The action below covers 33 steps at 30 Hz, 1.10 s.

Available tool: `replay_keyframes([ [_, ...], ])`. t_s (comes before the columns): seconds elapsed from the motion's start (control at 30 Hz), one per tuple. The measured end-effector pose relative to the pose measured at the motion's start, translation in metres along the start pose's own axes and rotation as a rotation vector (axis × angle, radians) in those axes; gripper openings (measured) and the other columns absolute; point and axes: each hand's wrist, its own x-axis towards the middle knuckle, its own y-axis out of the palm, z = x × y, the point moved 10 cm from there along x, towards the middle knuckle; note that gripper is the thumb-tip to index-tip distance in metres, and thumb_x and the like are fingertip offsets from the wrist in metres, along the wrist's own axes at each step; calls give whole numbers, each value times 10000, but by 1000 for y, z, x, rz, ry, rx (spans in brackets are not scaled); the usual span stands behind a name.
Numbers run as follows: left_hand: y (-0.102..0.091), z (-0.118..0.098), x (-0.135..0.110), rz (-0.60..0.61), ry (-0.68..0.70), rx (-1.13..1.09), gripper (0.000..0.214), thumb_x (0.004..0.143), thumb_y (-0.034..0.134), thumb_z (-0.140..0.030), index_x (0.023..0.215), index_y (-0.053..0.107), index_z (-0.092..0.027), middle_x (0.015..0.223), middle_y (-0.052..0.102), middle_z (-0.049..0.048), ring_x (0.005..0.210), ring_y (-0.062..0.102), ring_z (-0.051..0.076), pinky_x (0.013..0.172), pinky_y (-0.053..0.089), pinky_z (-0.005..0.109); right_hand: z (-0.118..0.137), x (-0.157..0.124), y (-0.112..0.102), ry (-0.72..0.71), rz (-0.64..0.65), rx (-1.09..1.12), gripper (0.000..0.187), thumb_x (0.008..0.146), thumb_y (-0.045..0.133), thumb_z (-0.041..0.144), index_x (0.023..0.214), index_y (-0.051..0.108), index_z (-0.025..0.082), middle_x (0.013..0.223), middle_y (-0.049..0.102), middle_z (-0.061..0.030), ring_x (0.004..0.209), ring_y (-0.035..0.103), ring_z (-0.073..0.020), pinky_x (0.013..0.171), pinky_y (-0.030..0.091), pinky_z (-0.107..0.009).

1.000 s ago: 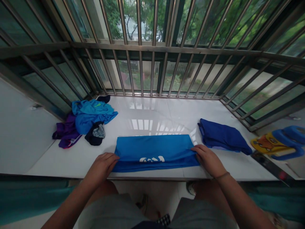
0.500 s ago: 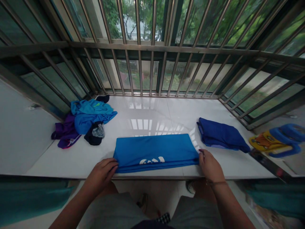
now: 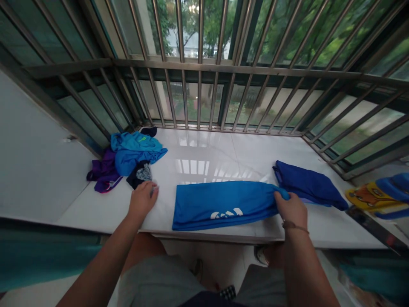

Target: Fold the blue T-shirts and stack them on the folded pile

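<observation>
A bright blue folded garment (image 3: 220, 198) with a white printed emblem lies as a long strip along the ledge's near edge. My right hand (image 3: 290, 209) grips its right end, where the cloth bunches up between thumb and fingers. Off the garment's left end, my left hand (image 3: 143, 198) hovers with loosely bent fingers and nothing visible in it. It is nearest to a dark cloth piece with a grey patterned patch (image 3: 142, 171), just beyond the fingertips; whether they touch I cannot tell.
A crumpled pile with blue clothing (image 3: 137, 151) and purple clothing (image 3: 107, 170) lies at the left. A folded dark blue garment (image 3: 309, 183) rests at the right, beside a yellow and blue bottle (image 3: 377, 194). Metal window bars (image 3: 200, 98) enclose the white ledge (image 3: 217, 157).
My left hand has let go of the garment's left end and moved away toward the pile. My right hand has taken a fuller hold, bunching the right end. The view has shifted slightly.
</observation>
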Motion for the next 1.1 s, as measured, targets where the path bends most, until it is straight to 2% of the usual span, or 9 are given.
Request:
replay_keyframes([
  [0.1,-3,-3,0,-26,-12,21,320,1066,509,-446,1111,715,-205,1231,770,143,1108,715,328,997,552,452,32,-15,-30,-41,-154,101,489,1005,599,511,1275,728,124,1075,799,-241,973,746,-379,823,515,-433],
  [0.2,-5,-2,-1,-35,-25,-40,270,1055,523,-407,1063,712,-215,1238,773,134,1106,718,311,1012,547,439,94,-55,-29,-247,-183,181,416,979,658,476,1275,710,188,1108,802,-187,984,752,-359,856,539,-425],
  [0.3,-6,3,-1,-25,-50,-66,216,1018,553,-358,1047,715,-219,1228,773,126,1117,710,313,1028,542,443,174,-124,8,-640,-64,252,281,955,673,296,1222,707,214,1357,760,-163,1194,725,-331,1034,551,-433],
  [0.43,-6,4,-1,-16,-67,-72,186,982,569,-308,1052,715,-217,1223,770,121,1131,704,318,1033,538,449,238,-233,100,-1053,277,125,364,885,645,73,1217,724,201,1557,665,-158,1405,632,-312,1179,502,-462],
  [0.5,-6,2,-1,-16,-64,-81,180,977,571,-300,1048,714,-217,1231,768,119,1140,703,316,1042,537,448,240,-266,137,-1088,389,38,442,892,632,44,1303,717,186,1632,602,-168,1478,580,-327,1217,470,-502],
  [0.57,-6,1,-2,-15,-64,-89,177,979,572,-299,1038,718,-218,1246,768,118,1146,705,313,1050,535,448,234,-281,154,-1088,408,41,511,917,635,56,1413,683,169,1659,572,-174,1519,538,-339,1250,436,-530],
  [0.77,-10,-1,-1,-17,-39,-84,190,988,573,-316,1027,731,-217,1259,778,128,1163,706,330,1020,533,463,210,-286,142,-1193,325,135,286,1015,651,128,1259,769,217,1260,799,-113,1160,699,-286,1042,559,-432],
  [0.9,-8,-33,-9,72,27,-191,258,1035,519,-366,960,720,-223,1034,793,108,1002,721,297,934,540,430,201,-299,135,-1311,305,189,231,1038,692,182,1239,784,249,1286,802,-86,1195,697,-253,1069,545,-408],
  [1.1,24,-107,-53,371,-149,-487,311,1018,647,-527,1141,727,-253,811,753,0,740,714,209,711,492,318,188,-312,128,-1403,430,257,282,1062,673,282,1329,766,280,1468,744,-58,1435,613,-235,1246,450,-445],
])
